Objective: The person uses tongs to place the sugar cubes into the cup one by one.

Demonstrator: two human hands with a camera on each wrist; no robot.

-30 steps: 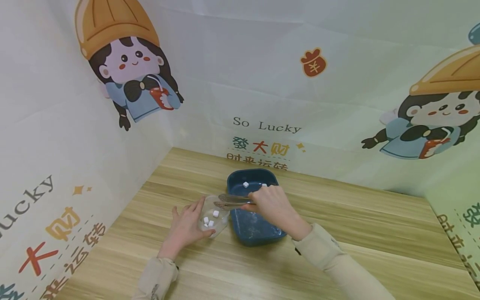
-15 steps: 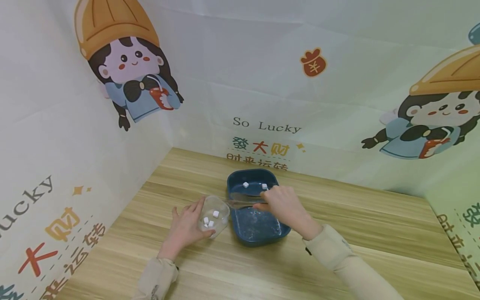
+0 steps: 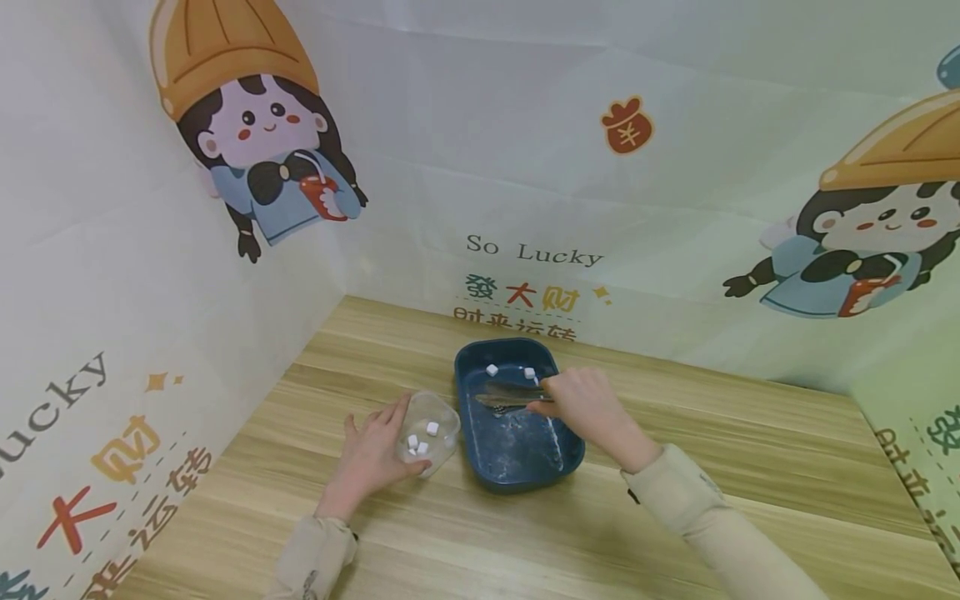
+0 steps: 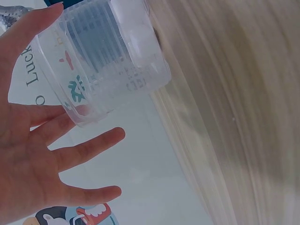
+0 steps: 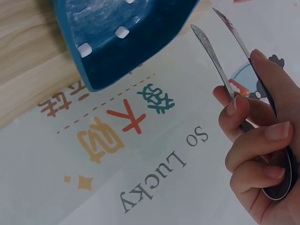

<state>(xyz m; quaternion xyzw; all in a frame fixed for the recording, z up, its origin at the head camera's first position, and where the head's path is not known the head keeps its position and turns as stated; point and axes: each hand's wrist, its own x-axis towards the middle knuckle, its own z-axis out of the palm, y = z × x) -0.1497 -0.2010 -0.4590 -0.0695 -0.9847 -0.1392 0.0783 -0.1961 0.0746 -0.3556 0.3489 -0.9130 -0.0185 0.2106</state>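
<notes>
While the left hand [image 3: 372,450] holds a clear plastic cup [image 3: 444,408] with small white cubes [image 3: 432,428] inside, the right hand [image 3: 588,412] grips silvery metal tongs [image 5: 210,51], and the tips [image 5: 200,34] of them stand apart. Below the right hand, just beside the cup, I see a dark blue rectangular tray [image 3: 510,462] with other white cubes [image 3: 492,370], on the wood-grained bench [image 3: 787,467].

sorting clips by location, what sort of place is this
Probably a small indoor tabletop set: a cartoon backdrop walls a wood-grain table on three sides, and a blue tray of white cubes stands there.
</notes>
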